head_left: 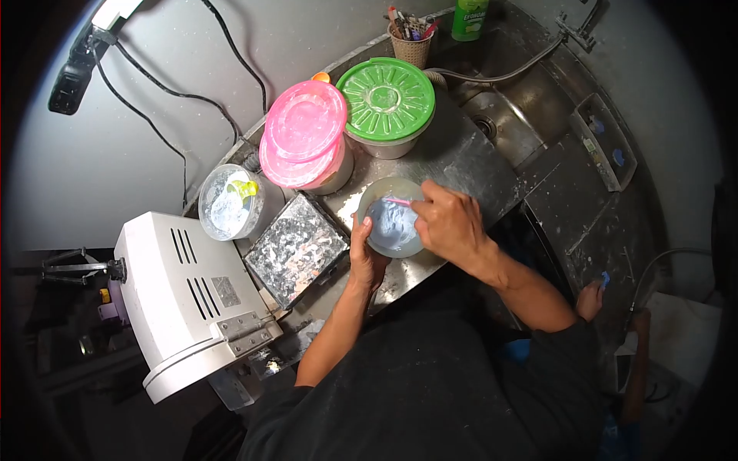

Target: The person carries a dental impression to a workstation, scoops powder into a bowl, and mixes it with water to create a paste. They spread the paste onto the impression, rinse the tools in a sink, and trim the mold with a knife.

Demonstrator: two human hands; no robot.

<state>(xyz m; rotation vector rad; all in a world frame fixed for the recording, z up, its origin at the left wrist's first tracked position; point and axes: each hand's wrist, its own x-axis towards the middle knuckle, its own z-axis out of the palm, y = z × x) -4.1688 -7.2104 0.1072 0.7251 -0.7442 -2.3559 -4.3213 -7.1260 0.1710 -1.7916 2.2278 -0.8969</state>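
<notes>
Both our hands are at one bowl (390, 184), which we have above the near edge of the steel counter (470, 155); we cannot tell whether its base touches the metal. With our left hand (364, 257) we grip its near left side, the thumb up by the rim and the fingers mostly hidden below. Our right hand (453, 227) is closed, fingers curled together, pinching a pink stick (397, 201) that reaches into the bowl. Inside, we see pale blue paste (394, 228), uneven on top.

Left of the bowl we have a speckled block (296, 247), smeared with white, and next to it a white machine (188, 284). Behind the block, a clear tub (265, 206) holds pale powder (227, 211) and a yellow-green scoop (244, 188). Beyond our bowl, two overlapping pink lids (306, 123) lie over a tub (335, 178), just beside another tub with a green lid (387, 100). Farther back we see a wicker cup (411, 54) of pens, a green bottle (469, 19) and the sink (524, 127). At our right, a co-worker's hand (590, 301) is near a small blue piece (606, 278); its grip is unclear to us.
</notes>
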